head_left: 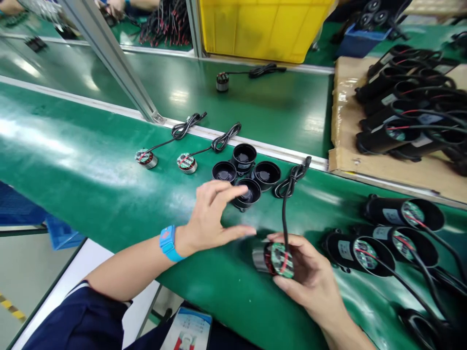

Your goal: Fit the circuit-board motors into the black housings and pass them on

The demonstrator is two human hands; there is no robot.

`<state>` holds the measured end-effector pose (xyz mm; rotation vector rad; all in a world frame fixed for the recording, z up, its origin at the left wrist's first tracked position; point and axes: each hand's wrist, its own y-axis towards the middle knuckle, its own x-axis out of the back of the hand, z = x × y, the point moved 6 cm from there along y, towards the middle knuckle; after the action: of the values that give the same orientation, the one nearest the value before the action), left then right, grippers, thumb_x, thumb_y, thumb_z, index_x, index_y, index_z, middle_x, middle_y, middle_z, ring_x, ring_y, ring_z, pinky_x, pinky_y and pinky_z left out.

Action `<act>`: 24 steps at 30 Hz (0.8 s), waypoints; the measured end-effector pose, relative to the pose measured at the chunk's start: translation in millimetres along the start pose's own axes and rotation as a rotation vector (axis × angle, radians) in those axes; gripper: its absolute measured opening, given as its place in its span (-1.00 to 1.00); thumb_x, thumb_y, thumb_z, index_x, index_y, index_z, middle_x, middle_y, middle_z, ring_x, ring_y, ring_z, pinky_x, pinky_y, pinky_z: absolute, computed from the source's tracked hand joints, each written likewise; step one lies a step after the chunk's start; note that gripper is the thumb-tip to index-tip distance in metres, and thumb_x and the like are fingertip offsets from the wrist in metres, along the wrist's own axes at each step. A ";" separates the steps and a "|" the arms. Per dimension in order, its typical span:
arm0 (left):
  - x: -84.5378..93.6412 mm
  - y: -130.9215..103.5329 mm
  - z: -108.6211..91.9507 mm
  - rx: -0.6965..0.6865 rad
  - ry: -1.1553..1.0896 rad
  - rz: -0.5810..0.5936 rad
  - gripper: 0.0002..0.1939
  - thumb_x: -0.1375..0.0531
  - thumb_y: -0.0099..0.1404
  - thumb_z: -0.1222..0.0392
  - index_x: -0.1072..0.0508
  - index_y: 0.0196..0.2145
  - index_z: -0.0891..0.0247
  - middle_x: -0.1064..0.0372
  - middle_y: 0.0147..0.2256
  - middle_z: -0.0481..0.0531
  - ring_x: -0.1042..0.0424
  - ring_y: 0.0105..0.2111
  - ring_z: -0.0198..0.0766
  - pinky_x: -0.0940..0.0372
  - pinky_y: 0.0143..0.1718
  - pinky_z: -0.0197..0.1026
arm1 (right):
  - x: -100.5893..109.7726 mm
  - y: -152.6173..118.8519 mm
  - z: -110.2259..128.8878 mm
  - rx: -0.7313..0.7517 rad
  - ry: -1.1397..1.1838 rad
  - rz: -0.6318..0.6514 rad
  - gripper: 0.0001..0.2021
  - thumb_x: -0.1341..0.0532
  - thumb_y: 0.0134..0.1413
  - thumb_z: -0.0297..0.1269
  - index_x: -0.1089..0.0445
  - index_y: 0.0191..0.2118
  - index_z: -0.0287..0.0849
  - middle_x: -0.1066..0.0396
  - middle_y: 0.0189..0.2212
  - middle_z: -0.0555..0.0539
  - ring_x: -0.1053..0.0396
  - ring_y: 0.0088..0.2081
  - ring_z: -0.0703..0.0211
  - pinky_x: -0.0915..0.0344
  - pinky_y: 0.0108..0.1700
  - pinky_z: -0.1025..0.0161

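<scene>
My right hand point(310, 277) grips a round metal motor point(272, 257) with a green circuit board on its end, tilted above the green bench. A black cable rises from the board to a tied coil point(292, 180) lying on the bench. My left hand point(211, 214), a blue band on its wrist, holds nothing; its thumb and fingers are spread near a group of several black round cups point(266, 174). To the left of the cups lie two more motors with boards, one point(187, 163) nearer and one point(146, 158) farther, each with a coiled cable.
Black cylindrical housings point(357, 253) with boards and cables lie at the right. More are stacked on a cardboard sheet point(343, 141) behind. A yellow bin point(259, 29), a metal post point(109, 58) and a lone motor point(222, 82) are at the back. Another person's hand point(116, 7) shows top left.
</scene>
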<state>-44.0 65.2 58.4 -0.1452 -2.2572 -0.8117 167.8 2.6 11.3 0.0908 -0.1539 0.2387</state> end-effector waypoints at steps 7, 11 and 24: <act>-7.8 16.1 -2.0 -0.084 0.235 0.252 -0.15 -0.22 0.32 -0.07 0.02 0.42 0.24 -0.39 0.14 0.21 0.13 0.42 0.21 0.47 0.36 0.31 | 32.6 -0.3 18.8 0.046 0.114 -0.157 -0.50 -0.23 0.15 0.20 -0.36 0.13 0.11 0.05 0.44 -0.11 0.05 0.42 -0.26 -0.26 0.24 -0.30; -13.8 0.7 -8.5 -0.092 0.107 0.227 0.07 -0.26 0.20 -0.37 0.05 0.42 0.25 -0.38 0.07 0.29 -0.22 0.26 0.20 -0.04 0.28 0.21 | 36.7 4.0 27.9 0.091 -0.043 -0.263 -0.60 -0.29 0.18 0.00 -0.37 0.09 0.03 0.09 0.45 -0.12 0.10 0.43 -0.24 -0.15 0.31 -0.32; -41.8 -16.8 12.7 0.199 -0.365 0.432 0.00 -0.51 0.02 0.11 -0.10 0.30 0.18 -0.24 0.25 0.24 -0.34 0.19 0.08 -0.29 0.17 0.06 | -11.5 52.8 43.1 0.234 -0.506 -0.198 -0.56 -0.43 -0.02 -0.03 -0.48 -0.02 -0.05 -0.09 0.37 -0.23 -0.13 0.35 -0.22 -0.22 0.26 -0.22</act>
<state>-26.3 64.7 15.0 -0.7080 -2.4937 -0.3466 137.9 46.4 55.6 0.3974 -0.6175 0.0306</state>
